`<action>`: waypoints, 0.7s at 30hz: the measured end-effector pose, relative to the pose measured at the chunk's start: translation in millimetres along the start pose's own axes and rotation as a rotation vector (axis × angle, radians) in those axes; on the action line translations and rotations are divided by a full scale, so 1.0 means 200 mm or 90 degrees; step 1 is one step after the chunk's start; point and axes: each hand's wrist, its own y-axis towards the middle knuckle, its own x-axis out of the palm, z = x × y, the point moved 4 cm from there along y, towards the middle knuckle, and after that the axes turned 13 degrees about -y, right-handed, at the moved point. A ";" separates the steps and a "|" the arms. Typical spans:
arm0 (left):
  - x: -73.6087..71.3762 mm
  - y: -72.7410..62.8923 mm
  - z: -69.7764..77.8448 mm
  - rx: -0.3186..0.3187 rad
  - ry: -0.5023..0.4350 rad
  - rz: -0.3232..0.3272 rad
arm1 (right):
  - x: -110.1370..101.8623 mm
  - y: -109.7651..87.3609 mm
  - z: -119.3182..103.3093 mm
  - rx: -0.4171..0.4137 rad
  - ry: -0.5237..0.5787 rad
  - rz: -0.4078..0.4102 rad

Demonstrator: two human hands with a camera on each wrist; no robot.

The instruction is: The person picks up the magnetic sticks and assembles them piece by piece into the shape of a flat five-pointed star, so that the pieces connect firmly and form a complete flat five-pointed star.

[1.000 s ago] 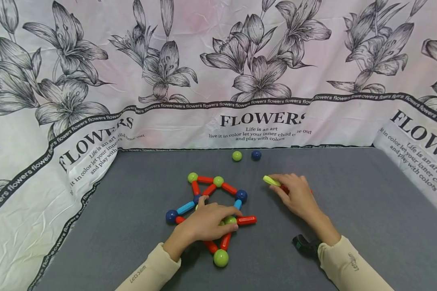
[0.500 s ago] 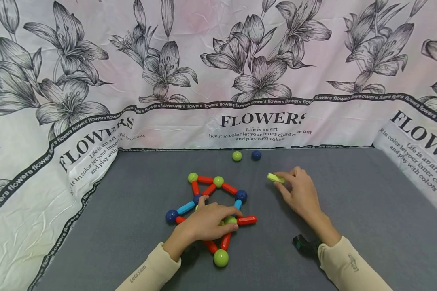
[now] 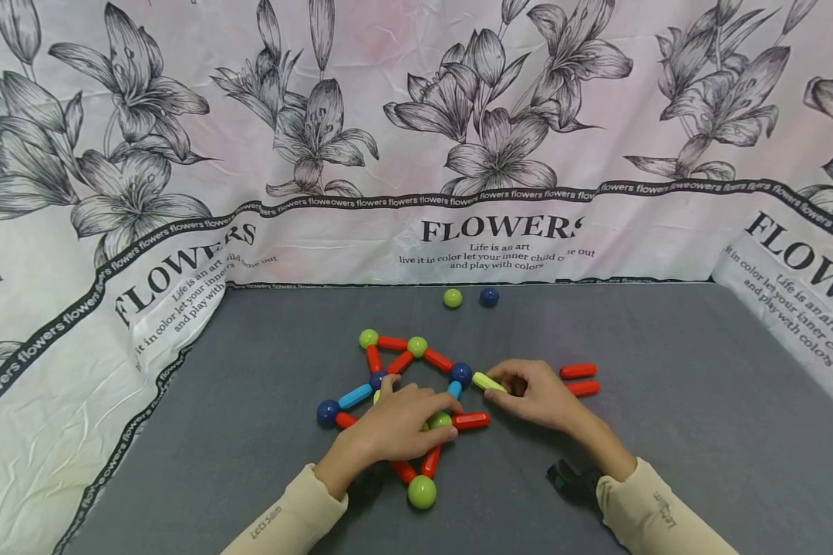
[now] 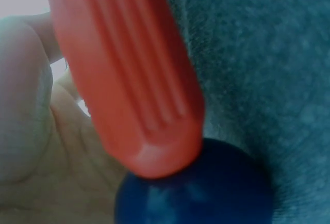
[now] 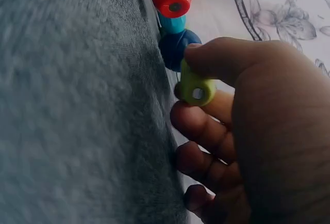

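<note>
My right hand [image 3: 537, 395] pinches a yellow-green magnetic rod [image 3: 487, 381] between thumb and fingers. Its far end lies right by a dark blue ball [image 3: 461, 375] at the right side of a magnetic stick-and-ball structure. In the right wrist view, a metal disc shows in the near end of the yellow-green rod [image 5: 198, 92]. My left hand [image 3: 406, 420] lies over the structure's middle, its thumb and index finger round a green ball [image 3: 440, 420]. A red rod [image 3: 470, 420] sticks out from that ball. The left palm hides the structure's centre; the left wrist view shows a red rod [image 4: 129, 79] touching a blue ball [image 4: 196, 188].
Two loose red rods [image 3: 579, 379] lie to the right of my right hand. A green ball [image 3: 453, 297] and a blue ball [image 3: 489, 297] sit at the table's back edge. Behind the grey tabletop [image 3: 701, 401] hangs a flower-printed cloth [image 3: 500, 139].
My right hand has carried the yellow-green rod left and nearer, from beside the red rods to the blue ball, uncovering the two red rods. The left hand has stayed in place.
</note>
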 end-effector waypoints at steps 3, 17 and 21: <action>0.01 0.00 0.00 0.001 0.005 0.003 | 0.01 0.00 -0.01 -0.001 0.005 -0.014; 0.02 0.01 0.00 0.001 0.015 0.031 | 0.03 0.00 -0.04 -0.049 0.028 -0.016; 0.02 0.01 0.01 0.003 0.027 0.043 | 0.03 0.00 -0.04 -0.058 0.038 -0.015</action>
